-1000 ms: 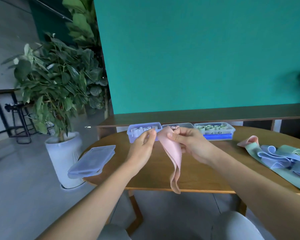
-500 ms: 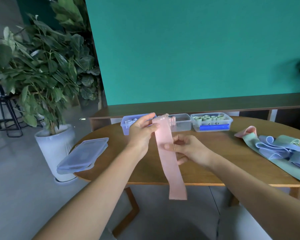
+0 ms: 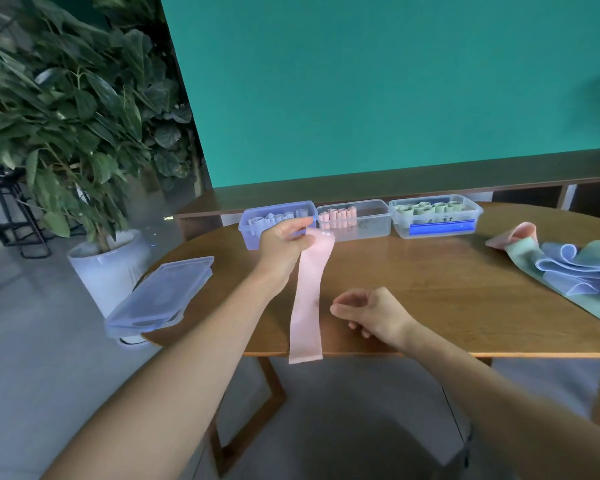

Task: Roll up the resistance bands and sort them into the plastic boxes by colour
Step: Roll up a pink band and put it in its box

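Note:
My left hand (image 3: pixel 282 241) pinches the top end of a pink resistance band (image 3: pixel 308 299), which hangs straight down past the table's front edge. Just right of the band's middle, my right hand (image 3: pixel 368 315) hovers with fingers loosely curled, holding nothing and apart from the band. At the back of the table stand three plastic boxes: a blue one (image 3: pixel 253 233) with pale blue rolls, a clear one (image 3: pixel 371 225) with pink rolls, and a clear one (image 3: pixel 433 228) with green rolls. A heap of unrolled blue, green and pink bands (image 3: pixel 568 268) lies at the right.
The round wooden table (image 3: pixel 413 282) carries a stack of box lids (image 3: pixel 160 296) overhanging its left edge. A potted plant in a white pot (image 3: pixel 108 268) stands on the floor to the left. A low wooden shelf (image 3: pixel 395 185) and a teal wall are behind.
The folded band has been straightened and now hangs flat from my left hand. My right hand has let go of it and dropped lower, to the right of the band.

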Demonstrator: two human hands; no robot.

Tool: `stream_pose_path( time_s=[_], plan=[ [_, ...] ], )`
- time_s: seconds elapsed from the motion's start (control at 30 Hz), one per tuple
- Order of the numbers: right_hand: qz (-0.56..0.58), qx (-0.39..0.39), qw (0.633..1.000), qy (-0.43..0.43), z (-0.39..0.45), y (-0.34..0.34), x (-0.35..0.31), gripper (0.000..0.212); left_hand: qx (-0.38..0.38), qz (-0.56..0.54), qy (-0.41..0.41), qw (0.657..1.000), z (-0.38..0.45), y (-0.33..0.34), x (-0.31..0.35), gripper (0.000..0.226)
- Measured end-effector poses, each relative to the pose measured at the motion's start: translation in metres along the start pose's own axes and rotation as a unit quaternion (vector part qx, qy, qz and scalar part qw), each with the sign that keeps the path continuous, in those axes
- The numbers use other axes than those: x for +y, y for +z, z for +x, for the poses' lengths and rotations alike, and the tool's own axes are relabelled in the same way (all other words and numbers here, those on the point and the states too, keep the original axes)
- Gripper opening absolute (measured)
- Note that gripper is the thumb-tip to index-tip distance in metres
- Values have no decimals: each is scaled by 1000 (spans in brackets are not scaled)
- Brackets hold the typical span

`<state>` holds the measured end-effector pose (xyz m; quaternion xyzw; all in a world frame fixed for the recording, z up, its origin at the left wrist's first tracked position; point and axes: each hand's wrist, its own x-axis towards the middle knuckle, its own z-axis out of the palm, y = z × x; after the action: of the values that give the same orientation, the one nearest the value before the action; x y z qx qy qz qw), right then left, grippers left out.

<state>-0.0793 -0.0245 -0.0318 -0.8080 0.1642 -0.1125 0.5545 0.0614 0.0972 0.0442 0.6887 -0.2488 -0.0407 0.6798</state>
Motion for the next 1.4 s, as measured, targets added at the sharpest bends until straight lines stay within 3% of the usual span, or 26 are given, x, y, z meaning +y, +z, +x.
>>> stream_pose_path(
  time_s=[0.33,0.47,0.6,0.77,0.93,1.17,1.4],
  plan=[
    [-98,20,991,-89,30,2,12,17,-17,4,-46,999,55,-4,-68,41],
    [-126,5,985,-119,34,5,14,19,-91,134,-42,986,59,-23,-93,43],
    [-101,-40,983,-147,23,7,13,27,-69,187,-28,980,35,-49,-101,33],
    [-95,-114,969,-197,6,11,13,36,-107,156,2,982,-42,-70,-82,17],
    [-96,-130,962,-221,3,12,11,22,-141,221,56,963,-104,-76,-71,13],
    [-144,-133,948,-250,4,13,14,11,-129,292,167,933,-115,-74,-85,15],
    [-194,-126,939,-255,9,15,17,14,-154,336,210,905,-101,-78,-90,30]
  ],
)
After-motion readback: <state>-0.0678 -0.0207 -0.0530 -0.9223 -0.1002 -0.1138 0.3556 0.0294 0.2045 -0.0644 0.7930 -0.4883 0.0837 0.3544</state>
